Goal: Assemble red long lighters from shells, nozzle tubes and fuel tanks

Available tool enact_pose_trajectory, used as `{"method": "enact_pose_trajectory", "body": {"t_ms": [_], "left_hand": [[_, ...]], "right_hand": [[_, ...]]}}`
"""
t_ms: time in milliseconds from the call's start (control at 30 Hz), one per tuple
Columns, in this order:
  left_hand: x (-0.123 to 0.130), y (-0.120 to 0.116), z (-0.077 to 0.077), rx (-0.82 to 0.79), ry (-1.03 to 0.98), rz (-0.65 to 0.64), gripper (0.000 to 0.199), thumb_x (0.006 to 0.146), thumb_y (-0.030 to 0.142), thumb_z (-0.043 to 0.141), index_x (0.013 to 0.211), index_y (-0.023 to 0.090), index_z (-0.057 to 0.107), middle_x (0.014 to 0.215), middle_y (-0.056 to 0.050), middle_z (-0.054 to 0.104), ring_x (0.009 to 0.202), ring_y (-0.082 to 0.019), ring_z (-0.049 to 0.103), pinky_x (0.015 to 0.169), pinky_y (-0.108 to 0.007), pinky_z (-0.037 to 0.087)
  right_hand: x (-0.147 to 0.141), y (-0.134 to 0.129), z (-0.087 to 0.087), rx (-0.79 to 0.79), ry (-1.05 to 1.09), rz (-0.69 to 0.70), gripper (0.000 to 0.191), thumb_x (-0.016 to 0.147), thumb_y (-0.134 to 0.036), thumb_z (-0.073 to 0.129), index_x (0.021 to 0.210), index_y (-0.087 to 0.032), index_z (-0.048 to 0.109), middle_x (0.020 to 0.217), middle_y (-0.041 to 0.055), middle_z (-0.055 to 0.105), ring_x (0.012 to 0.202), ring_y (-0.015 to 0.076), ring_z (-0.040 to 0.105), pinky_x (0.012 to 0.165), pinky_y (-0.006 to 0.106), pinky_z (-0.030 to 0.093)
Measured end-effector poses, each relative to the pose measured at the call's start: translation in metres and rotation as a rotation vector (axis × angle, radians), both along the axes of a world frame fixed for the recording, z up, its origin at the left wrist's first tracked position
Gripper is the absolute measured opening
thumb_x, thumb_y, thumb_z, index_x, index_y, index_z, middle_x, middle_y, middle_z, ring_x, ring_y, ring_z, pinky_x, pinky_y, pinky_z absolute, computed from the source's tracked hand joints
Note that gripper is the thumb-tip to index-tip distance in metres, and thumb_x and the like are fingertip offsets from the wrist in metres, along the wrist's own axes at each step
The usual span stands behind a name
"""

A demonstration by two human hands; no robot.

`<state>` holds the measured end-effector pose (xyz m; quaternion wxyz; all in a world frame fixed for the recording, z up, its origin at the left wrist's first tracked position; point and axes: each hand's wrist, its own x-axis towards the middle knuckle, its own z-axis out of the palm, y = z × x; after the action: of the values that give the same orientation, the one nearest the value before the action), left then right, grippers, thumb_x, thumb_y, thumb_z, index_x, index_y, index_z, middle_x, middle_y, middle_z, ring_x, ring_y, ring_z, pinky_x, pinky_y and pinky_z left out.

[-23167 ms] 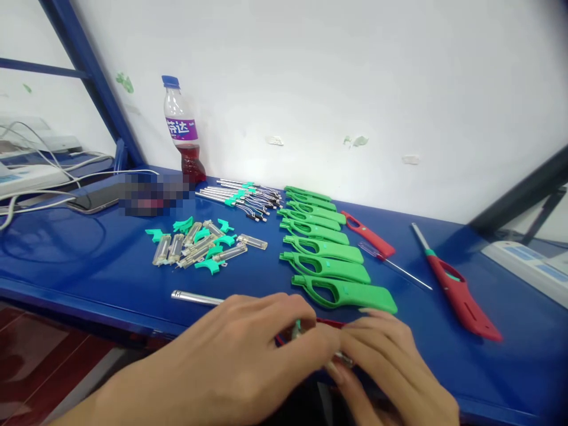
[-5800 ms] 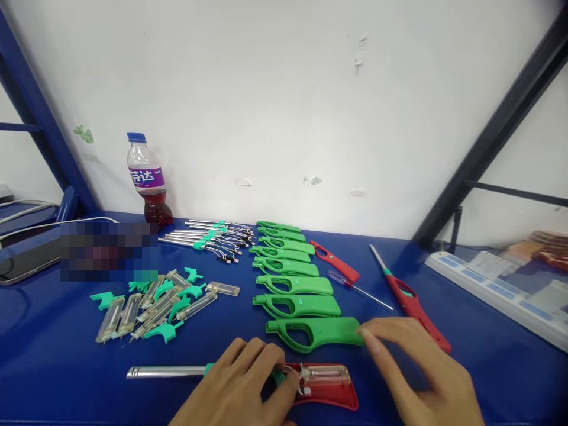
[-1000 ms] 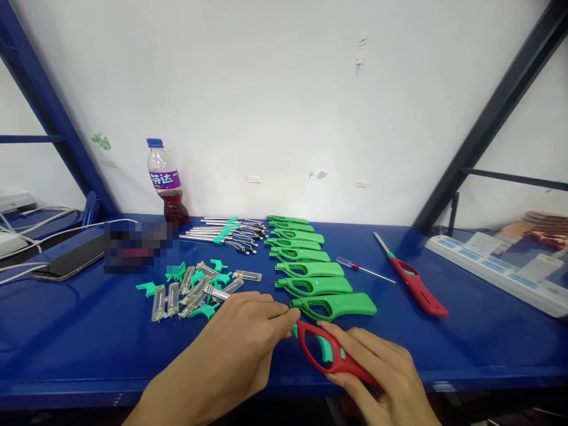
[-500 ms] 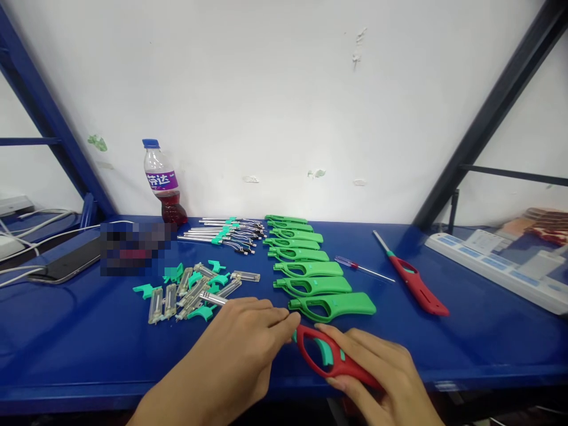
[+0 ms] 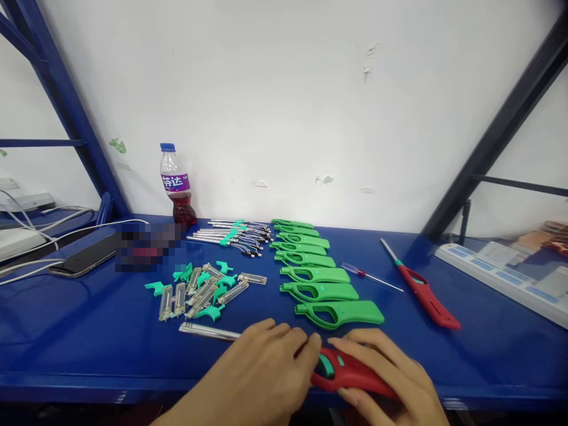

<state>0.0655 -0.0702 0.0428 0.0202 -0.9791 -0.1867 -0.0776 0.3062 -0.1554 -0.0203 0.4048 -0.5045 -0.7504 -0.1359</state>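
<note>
Near the front edge of the table, a red utility lighter (image 5: 352,373) with a teal trigger lies between my hands. My right hand (image 5: 390,370) is closed around its red body, thumb below and fingers on top. My left hand (image 5: 266,373) is closed over the front end by the trigger loop, partly covering it. The silver tube (image 5: 208,331) sticks out left from under that hand. Just beyond, a row of green lighter shells (image 5: 350,313) runs back. Clear fuel tanks (image 5: 180,299) and teal triggers (image 5: 209,313) lie loose at the left.
Silver rods with wires (image 5: 210,239) lie at the back, near a bottle of dark red drink (image 5: 181,204). Right of the shells are a screwdriver (image 5: 373,276), another red lighter (image 5: 426,296) and a white power strip (image 5: 501,284). A phone (image 5: 84,257) and cables lie left.
The lighter has moved nearer to me, and more of its silver tube shows left of my left hand. My left hand now covers part of the trigger loop. The view has shifted slightly.
</note>
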Motion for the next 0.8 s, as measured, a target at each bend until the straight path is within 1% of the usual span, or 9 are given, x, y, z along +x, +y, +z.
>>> {"method": "enact_pose_trajectory", "body": {"t_ms": [100,167,200,300,400,500,667,733,800], "left_hand": [[-0.012,0.006,0.015,-0.161,0.075,0.121,0.027,0.110,0.013,0.050,0.124,0.021,0.072,0.123,-0.005,0.080,0.112,-0.031,0.076,0.102,-0.052,0.062],[-0.018,0.011,0.019,-0.196,0.077,0.173,0.033,0.111,0.010,0.042,0.117,0.023,0.072,0.120,-0.006,0.078,0.113,-0.032,0.074,0.101,-0.055,0.061],[-0.020,0.013,0.018,-0.193,0.067,0.185,0.035,0.111,0.009,0.041,0.119,0.023,0.072,0.120,-0.006,0.076,0.112,-0.032,0.073,0.099,-0.056,0.060],[-0.028,0.017,0.008,-0.194,0.038,0.170,0.038,0.109,0.007,0.042,0.130,0.026,0.068,0.123,-0.006,0.074,0.108,-0.029,0.071,0.092,-0.050,0.059],[-0.033,0.020,-0.006,-0.216,0.015,0.167,0.048,0.105,0.001,0.044,0.141,0.029,0.060,0.127,-0.005,0.072,0.110,-0.027,0.070,0.094,-0.047,0.056],[-0.034,0.023,-0.014,-0.231,-0.001,0.176,0.056,0.101,-0.002,0.044,0.143,0.032,0.057,0.133,-0.004,0.070,0.117,-0.029,0.068,0.102,-0.052,0.055],[-0.029,0.027,-0.016,-0.265,0.045,0.229,0.049,0.100,-0.003,0.038,0.125,0.027,0.067,0.126,-0.005,0.071,0.116,-0.030,0.069,0.102,-0.057,0.058],[-0.031,0.026,-0.020,-0.242,0.062,0.233,0.053,0.100,-0.003,0.037,0.131,0.028,0.066,0.128,-0.006,0.071,0.117,-0.031,0.070,0.101,-0.058,0.060],[-0.036,0.023,-0.025,-0.182,0.036,0.220,0.063,0.097,-0.004,0.038,0.145,0.031,0.060,0.138,-0.007,0.069,0.125,-0.032,0.070,0.104,-0.058,0.060]], "right_hand": [[0.000,0.003,-0.005,0.004,0.081,0.011,0.022,0.112,-0.042,0.065,0.129,-0.033,0.075,0.109,-0.0015,0.080,0.095,0.0097,0.083,0.088,0.012,0.062],[-0.001,0.004,-0.006,-0.010,0.123,0.019,0.020,0.112,-0.036,0.065,0.130,-0.032,0.073,0.109,-0.0022,0.081,0.095,0.0099,0.083,0.088,0.011,0.062],[-0.002,0.004,-0.006,-0.018,0.141,0.017,0.020,0.112,-0.035,0.066,0.130,-0.032,0.073,0.109,-0.0028,0.082,0.094,0.0101,0.083,0.088,0.011,0.062],[-0.004,0.002,-0.005,-0.031,0.172,0.007,0.014,0.110,-0.037,0.068,0.123,-0.031,0.071,0.103,-0.0044,0.084,0.083,0.0109,0.083,0.081,0.012,0.063],[-0.006,0.002,-0.002,-0.043,0.168,-0.010,0.012,0.111,-0.039,0.067,0.118,-0.030,0.072,0.096,-0.0047,0.083,0.077,0.0112,0.082,0.077,0.012,0.063],[-0.006,0.002,0.000,-0.079,0.148,-0.014,0.014,0.112,-0.041,0.065,0.117,-0.032,0.074,0.100,-0.0057,0.084,0.085,0.0103,0.083,0.081,0.012,0.062],[-0.003,0.002,-0.002,-0.118,0.084,-0.026,0.024,0.115,-0.032,0.058,0.132,-0.036,0.073,0.118,-0.0071,0.085,0.107,0.0080,0.082,0.100,0.012,0.059],[-0.001,0.003,-0.003,-0.105,0.053,-0.038,0.028,0.115,-0.029,0.056,0.136,-0.036,0.073,0.122,-0.0073,0.084,0.110,0.0074,0.082,0.103,0.012,0.058],[0.000,0.003,-0.005,-0.099,0.026,-0.049,0.029,0.115,-0.028,0.055,0.136,-0.036,0.074,0.123,-0.0073,0.084,0.110,0.0070,0.082,0.104,0.012,0.058]]}}
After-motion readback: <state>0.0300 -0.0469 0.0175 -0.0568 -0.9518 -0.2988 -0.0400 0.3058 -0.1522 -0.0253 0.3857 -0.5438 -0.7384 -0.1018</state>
